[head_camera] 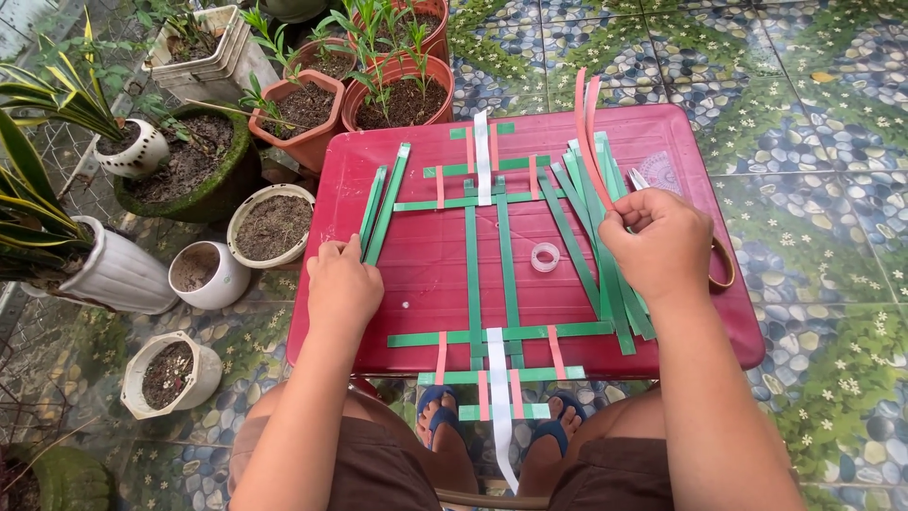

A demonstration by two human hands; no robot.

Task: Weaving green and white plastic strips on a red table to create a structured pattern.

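A small red plastic table (662, 132) carries a loose lattice of green, pink and white paper strips (492, 284). My left hand (342, 284) rests flat near the table's left edge, its fingertips on the lower ends of two green strips (383, 203). My right hand (657, 241) is closed on two pink strips (586, 123) that curve up and away, just above a fanned pile of green strips (605, 255). A clear tape roll (545, 256) lies between the lattice and that pile.
Several potted plants and soil-filled pots (274, 222) crowd the tiled floor left of and behind the table. Scissors (639, 178) lie by my right hand, and a tan ring (723, 263) sits beside my wrist. My feet in blue sandals (435, 402) are under the table.
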